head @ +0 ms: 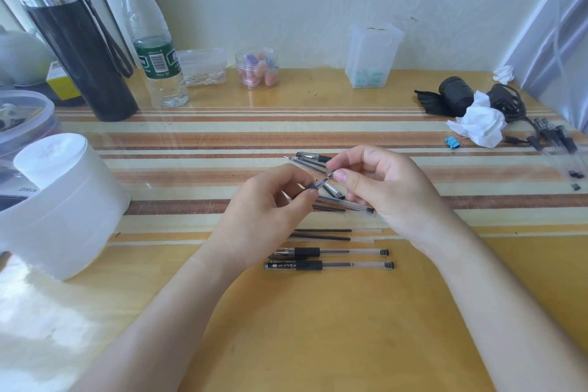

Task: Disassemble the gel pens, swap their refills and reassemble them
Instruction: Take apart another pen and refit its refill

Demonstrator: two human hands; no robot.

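A home desk against a papered wall is suggested by a glass-topped wooden table (318, 328) crowded with a black flask (79, 51), a water bottle (152, 41), cotton swabs (203, 73), crumpled tissues (477, 124) and scattered gel pens (327, 259).

Over a yellow table (318, 344) with a striped mat, the left hand (270, 200) pinches the black grip end of a small pen piece (319, 184) while the right hand (381, 184) holds its other end between thumb and forefinger. Beneath the hands lie a clear pen barrel (345, 203) and loose parts. Nearer the person, two black refills (321, 234) lie parallel, just above two assembled gel pens (331, 258). A black flask (73, 41) and a clear water bottle (152, 38) stand far left.
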